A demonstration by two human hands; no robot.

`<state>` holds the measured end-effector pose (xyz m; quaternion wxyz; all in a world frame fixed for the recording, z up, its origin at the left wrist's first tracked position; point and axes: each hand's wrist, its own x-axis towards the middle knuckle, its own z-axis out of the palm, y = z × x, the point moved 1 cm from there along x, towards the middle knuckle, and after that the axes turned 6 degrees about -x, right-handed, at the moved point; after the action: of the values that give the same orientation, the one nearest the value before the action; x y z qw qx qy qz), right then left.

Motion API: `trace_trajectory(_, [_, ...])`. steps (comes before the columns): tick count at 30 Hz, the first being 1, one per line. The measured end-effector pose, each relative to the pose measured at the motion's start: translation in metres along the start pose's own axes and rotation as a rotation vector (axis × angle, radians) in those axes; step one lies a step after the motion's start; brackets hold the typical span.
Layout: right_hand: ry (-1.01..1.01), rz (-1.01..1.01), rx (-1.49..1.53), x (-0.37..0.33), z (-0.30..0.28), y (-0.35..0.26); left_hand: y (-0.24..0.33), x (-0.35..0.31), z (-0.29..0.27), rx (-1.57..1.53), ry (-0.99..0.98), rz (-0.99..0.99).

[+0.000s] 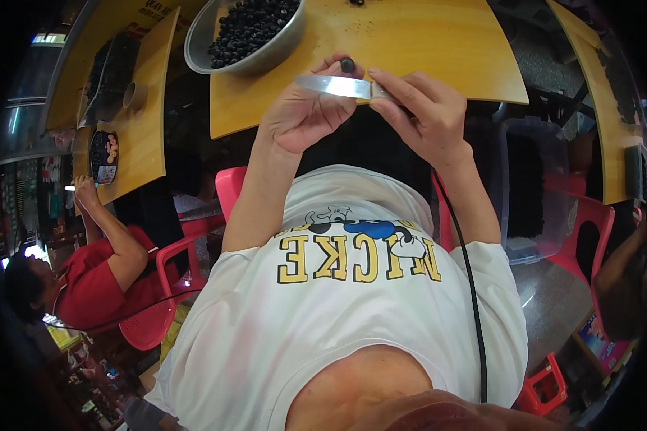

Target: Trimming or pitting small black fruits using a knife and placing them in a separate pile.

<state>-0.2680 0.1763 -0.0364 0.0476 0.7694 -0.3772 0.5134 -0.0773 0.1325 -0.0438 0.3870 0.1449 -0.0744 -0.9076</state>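
My left hand (305,115) is closed, pinching a small dark round piece (347,65) at its fingertips. In my right hand (431,115) is a knife (341,86) with a shiny, flat blade, its handle mostly hidden by my fingers. The blade points left and crosses in front of my left fingers, just below the dark piece; whether it touches them I cannot tell. Both hands are raised at the near edge of the yellow table (410,43). Beyond my left hand stands a pale bowl (241,68) heaped with black round pieces (255,32).
One more dark piece (357,2) lies at the table's far edge. A clear plastic bin (532,244) with dark contents stands at my right, beside a pink chair (586,230). To my left, a person in red (108,266) sits at another yellow table (140,136).
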Motion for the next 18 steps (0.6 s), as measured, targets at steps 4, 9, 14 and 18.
trace_trajectory(4, [0.047, -0.062, -0.068, -0.001, 0.002, 0.001, -0.003, -0.003, -0.001, -0.040, -0.113, -0.035])
trace_trajectory(9, [0.058, -0.072, -0.097, -0.004, 0.004, 0.003, -0.005, -0.008, 0.000, 0.023, -0.028, 0.092])
trace_trajectory(14, [0.039, -0.057, -0.117, -0.005, 0.004, 0.003, -0.003, -0.009, -0.008, 0.001, -0.035, 0.069])
trace_trajectory(18, [0.047, -0.048, -0.108, -0.006, 0.006, 0.006, -0.001, -0.009, -0.012, 0.052, -0.031, 0.085])
